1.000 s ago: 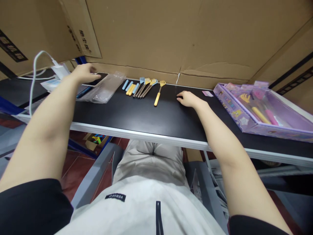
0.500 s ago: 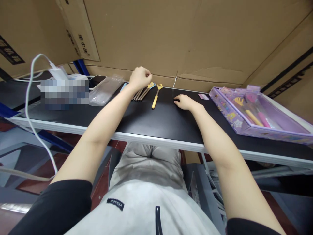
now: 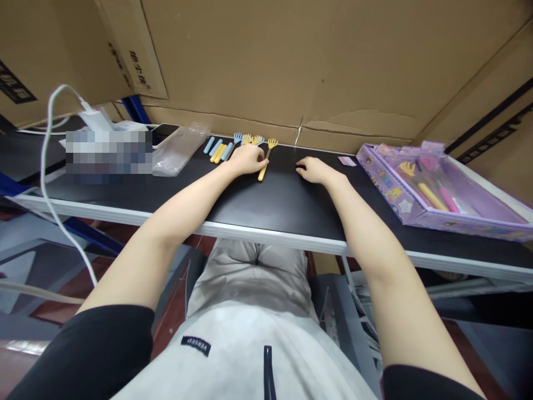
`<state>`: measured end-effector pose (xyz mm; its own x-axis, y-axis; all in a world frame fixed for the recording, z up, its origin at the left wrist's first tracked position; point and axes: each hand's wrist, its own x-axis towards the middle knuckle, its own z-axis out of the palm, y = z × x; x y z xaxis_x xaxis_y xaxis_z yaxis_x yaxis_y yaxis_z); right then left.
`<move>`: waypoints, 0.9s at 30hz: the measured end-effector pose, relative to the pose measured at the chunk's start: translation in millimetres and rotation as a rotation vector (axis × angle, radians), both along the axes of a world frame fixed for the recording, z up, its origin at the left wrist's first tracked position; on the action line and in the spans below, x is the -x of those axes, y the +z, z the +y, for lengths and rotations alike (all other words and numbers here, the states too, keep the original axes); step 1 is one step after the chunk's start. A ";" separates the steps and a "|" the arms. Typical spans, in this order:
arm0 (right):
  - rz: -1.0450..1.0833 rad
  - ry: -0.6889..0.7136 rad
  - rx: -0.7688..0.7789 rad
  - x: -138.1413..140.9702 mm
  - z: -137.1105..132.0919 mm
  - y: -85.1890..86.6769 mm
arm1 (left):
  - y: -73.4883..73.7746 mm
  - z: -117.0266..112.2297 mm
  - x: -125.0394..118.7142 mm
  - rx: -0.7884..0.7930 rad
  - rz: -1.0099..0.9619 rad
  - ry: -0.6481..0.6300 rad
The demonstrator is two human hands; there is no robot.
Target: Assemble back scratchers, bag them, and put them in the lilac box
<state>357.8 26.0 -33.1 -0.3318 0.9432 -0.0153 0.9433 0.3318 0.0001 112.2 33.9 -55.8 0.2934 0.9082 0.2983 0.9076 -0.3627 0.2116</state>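
My left hand [image 3: 249, 159] is closed at a yellow back scratcher [image 3: 261, 175], thumb and fingertips on its handle. The scratcher lies on the black tabletop with its clawed head toward the back. Just behind and left of this hand lies a row of several blue and yellow claw heads [image 3: 246, 138] whose rods are mostly hidden by it. Several loose blue and yellow handles [image 3: 218, 152] lie to their left. My right hand [image 3: 313, 169] rests on the table right of the scratcher, fingers loosely bent, thumb apart, holding nothing.
At the right stands a purple display box [image 3: 462, 226] with a yellow and a pink scratcher inside. A small pink card [image 3: 347, 161] lies beside it. Clear plastic sleeves [image 3: 175, 155], a phone [image 3: 164, 133] and a white cable [image 3: 46, 166] are at left. Cardboard [image 3: 250, 66] walls the back.
My left hand has come down and slightly right from above the row of scratchers to the single yellow one. The loose handles have come into view. My right hand has stayed in place.
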 end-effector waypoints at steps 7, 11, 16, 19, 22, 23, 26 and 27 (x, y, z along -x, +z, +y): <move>0.013 -0.002 0.000 0.0 0.4 -0.3 | -5.5 4.0 -0.1 0.015 0.033 -0.028; 0.005 -0.001 -0.004 -0.4 0.5 -0.6 | -3.0 4.7 2.9 0.026 0.048 -0.004; 0.002 0.002 -0.008 -0.1 0.9 -1.3 | -6.3 8.6 4.4 0.029 0.052 0.030; 0.005 0.003 -0.012 -0.3 1.9 -1.8 | -9.9 10.6 1.9 0.011 0.056 0.029; 0.005 0.002 -0.003 -0.5 2.0 -1.5 | -12.9 10.4 -2.3 -0.005 0.077 0.038; 0.005 0.003 0.000 -0.6 1.9 -1.4 | -13.9 10.2 -3.6 -0.011 0.080 0.044; 0.008 0.006 -0.004 -1.2 2.1 -1.6 | -17.2 10.7 -6.1 -0.034 0.076 0.048; 0.009 0.005 -0.008 -1.6 2.4 -1.9 | -18.3 11.4 -6.5 -0.041 0.078 0.045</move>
<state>359.4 28.4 -35.0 -0.3368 0.9416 -0.0049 0.9416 0.3367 -0.0054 118.7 45.3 -74.1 0.2759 0.9087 0.3132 0.9363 -0.3277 0.1260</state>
